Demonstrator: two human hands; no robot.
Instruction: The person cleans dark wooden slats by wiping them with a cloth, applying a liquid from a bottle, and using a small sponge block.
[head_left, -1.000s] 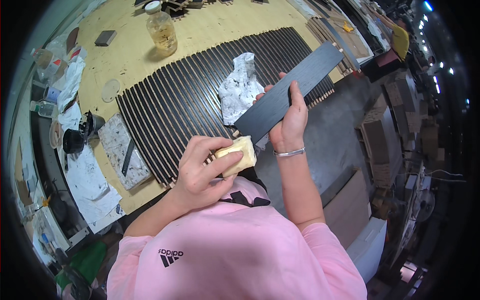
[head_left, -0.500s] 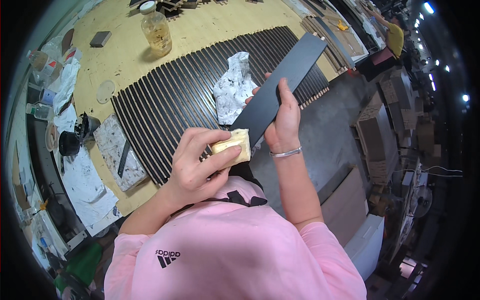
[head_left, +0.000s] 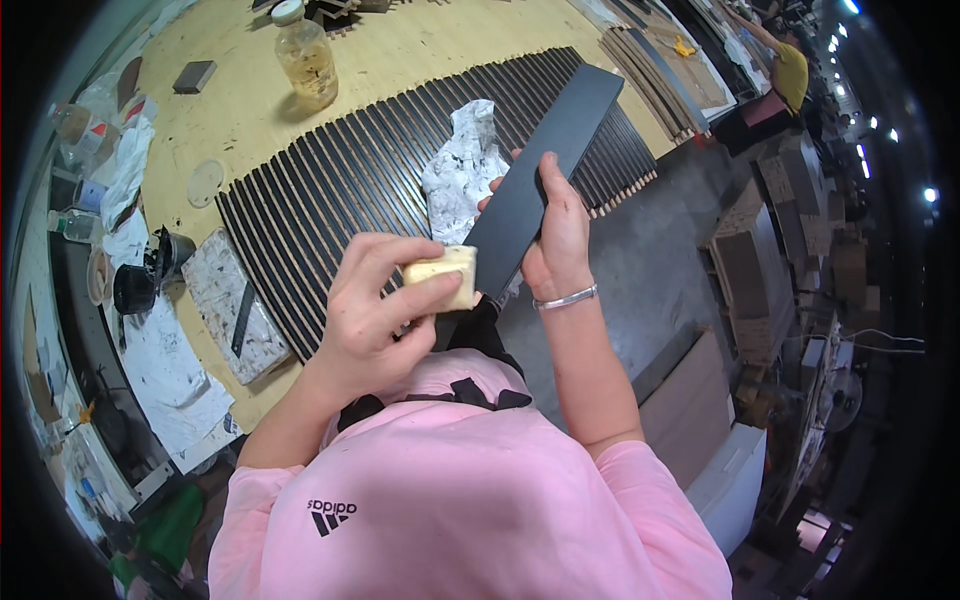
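Note:
My left hand [head_left: 372, 302] pinches a pale yellow sponge block [head_left: 440, 279] between thumb and fingers. The sponge is close to the near end of a long flat dark board [head_left: 548, 180]; whether they touch I cannot tell. My right hand [head_left: 558, 232] grips that board from its right side, thumb over the top face, some fingertips showing past its far edge. The board slants away to the far right. Beneath it, a crumpled, dark-smudged white cloth [head_left: 462, 165] rests on a row of many dark strips [head_left: 340, 190] laid side by side.
On the yellow table [head_left: 190, 130] stand a jar [head_left: 305, 65] of brownish liquid and a small dark block [head_left: 194, 77]. At left are a stained slab [head_left: 215, 290], a black cup [head_left: 135, 288] and plastic bottles [head_left: 75, 130]. Another person [head_left: 788, 75] is at far right, beyond stacked boards [head_left: 745, 270].
My left hand and the sponge have shifted left and slightly up. The board, still in my right hand, has also moved a little left.

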